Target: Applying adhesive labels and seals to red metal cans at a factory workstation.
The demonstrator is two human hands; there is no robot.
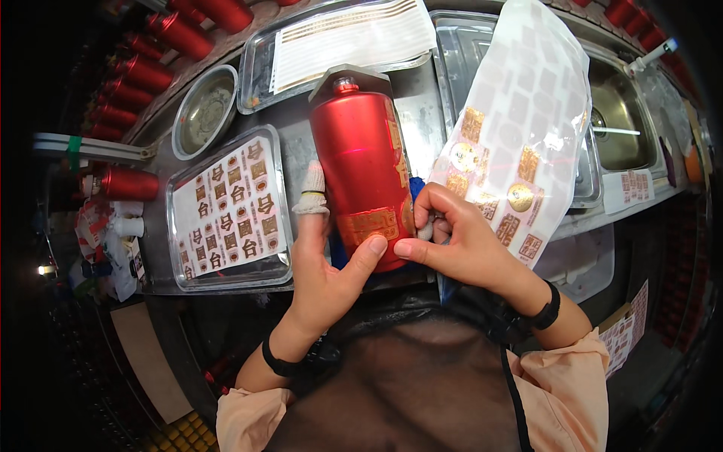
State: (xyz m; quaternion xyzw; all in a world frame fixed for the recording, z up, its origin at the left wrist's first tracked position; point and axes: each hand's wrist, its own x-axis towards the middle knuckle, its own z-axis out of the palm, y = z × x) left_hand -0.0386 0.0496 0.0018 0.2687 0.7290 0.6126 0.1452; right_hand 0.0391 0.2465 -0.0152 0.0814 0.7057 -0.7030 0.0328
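Note:
A glossy red bottle (350,151) lies in front of me, its neck pointing away and its base toward me. My left hand (325,264) grips its lower left side, with the thumb pressed beside a gold-and-red label (367,224) near the base. A white knit finger cover (312,188) sits on one left finger. My right hand (467,241) is closed at the bottle's lower right edge, thumb and curled fingers against it; a white cover shows on one fingertip. More gold decoration runs up the bottle's right side. Blue cloth (416,187) shows beside the bottle.
Left of the bottle stands a clear tray (282,169) with a sticker sheet (230,207); behind it is a metal bowl (205,113). A large translucent transfer sheet (527,98) lies at right, near a sink (621,113). Several red bottles (181,36) line the far left.

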